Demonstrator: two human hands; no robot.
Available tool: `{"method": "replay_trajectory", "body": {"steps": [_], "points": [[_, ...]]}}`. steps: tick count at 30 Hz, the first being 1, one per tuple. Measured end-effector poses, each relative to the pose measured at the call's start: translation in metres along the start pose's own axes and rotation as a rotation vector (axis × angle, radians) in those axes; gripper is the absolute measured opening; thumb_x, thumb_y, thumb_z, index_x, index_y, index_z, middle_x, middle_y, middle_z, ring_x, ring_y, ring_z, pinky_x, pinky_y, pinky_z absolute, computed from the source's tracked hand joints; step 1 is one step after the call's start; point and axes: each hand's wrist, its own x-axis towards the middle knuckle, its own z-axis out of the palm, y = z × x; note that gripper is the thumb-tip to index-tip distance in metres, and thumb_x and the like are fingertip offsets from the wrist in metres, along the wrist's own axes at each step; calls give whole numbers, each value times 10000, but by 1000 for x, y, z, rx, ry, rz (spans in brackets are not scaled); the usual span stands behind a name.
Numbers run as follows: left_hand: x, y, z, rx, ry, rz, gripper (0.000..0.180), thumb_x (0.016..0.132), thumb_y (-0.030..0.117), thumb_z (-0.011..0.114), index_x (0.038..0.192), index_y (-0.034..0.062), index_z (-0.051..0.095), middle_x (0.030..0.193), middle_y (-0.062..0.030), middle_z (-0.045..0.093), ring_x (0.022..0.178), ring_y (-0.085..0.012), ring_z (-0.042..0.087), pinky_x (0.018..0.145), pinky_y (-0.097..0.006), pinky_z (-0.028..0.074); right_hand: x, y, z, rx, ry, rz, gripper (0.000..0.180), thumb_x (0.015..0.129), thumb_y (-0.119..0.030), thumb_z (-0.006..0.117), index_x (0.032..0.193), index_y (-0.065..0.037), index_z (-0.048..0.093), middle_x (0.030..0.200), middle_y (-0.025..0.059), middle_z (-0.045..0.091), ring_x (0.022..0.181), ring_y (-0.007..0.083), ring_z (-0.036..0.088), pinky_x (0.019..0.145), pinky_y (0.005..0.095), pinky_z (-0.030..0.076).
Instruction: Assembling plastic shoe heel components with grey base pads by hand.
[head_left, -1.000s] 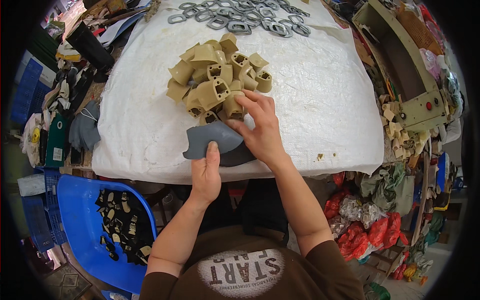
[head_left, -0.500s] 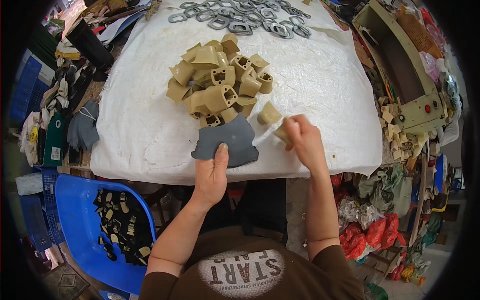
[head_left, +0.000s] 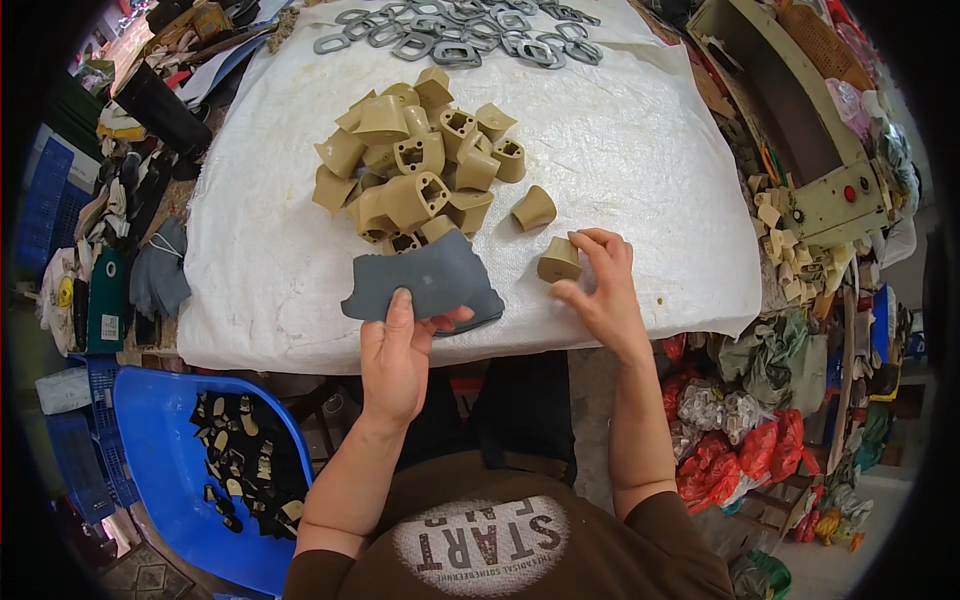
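My left hand [head_left: 396,365] grips a small stack of dark grey, leather-like cut pieces [head_left: 418,278], thumb on top and fingers underneath, over the near edge of the table. My right hand [head_left: 610,295] is open, thumb and fingers apart around the right side of a tan plastic shoe heel [head_left: 557,262]. Its fingertips are at the heel's upper edge; whether they touch cannot be made out. Just beyond lies another single heel [head_left: 534,208]. A heap of similar heels [head_left: 382,122], some showing hollow ends with holes, sits past the grey pieces.
White woven sheeting [head_left: 640,180] covers the table. Grey ring-shaped pieces [head_left: 455,52] lie at its far end. A blue tub [head_left: 150,440] with black and tan pieces stands lower left. A tied grey bundle [head_left: 160,270] is at left, a beige machine [head_left: 835,205] at right.
My right hand has set the heel down on the sheeting and loosened its fingers. The left hand's grey stack has shifted slightly left and turned a little. The single heel beyond now sits differently.
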Motion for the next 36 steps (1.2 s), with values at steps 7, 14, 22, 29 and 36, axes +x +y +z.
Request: {"method": "replay_trajectory", "body": {"steps": [7,14,22,29,36], "points": [[-26,0,5,-193,74,-104,345,979,189,344,1224,-31,445,1222,-150,515,1098,-238,511,924,-360,404,-28,-29,-4,688,33,289,508,643,-28,781,1094,-13,546,1062,119,488,930,212,520,798,282,447],[-42,9,14,-316,-70,-135,426,944,125,343,1330,-55,319,1375,-198,377,1279,-254,377,1082,-405,275,-27,-96,-5,928,-17,-128,542,638,-87,808,1106,-23,542,1153,166,488,982,250,526,842,337,455],[-53,16,19,-349,-108,-169,443,968,183,347,1342,-52,301,1381,-203,371,1266,-260,400,1063,-382,316,-27,-99,11,868,76,-301,488,627,-87,801,1054,-35,570,1054,140,569,921,290,544,794,374,471],[-56,15,23,-337,-92,-141,435,962,157,344,1335,-65,316,1383,-204,370,1273,-261,391,1070,-383,301,-28,-96,13,889,61,-276,487,627,-99,797,1057,-44,577,1045,120,582,913,283,541,765,371,454],[-60,9,19,-207,-52,-112,423,963,144,341,1330,-65,331,1360,-191,401,1251,-243,410,1058,-368,307,-25,-93,9,613,17,-338,474,699,-182,777,1090,-53,542,1026,120,588,847,259,519,736,368,463]]}}
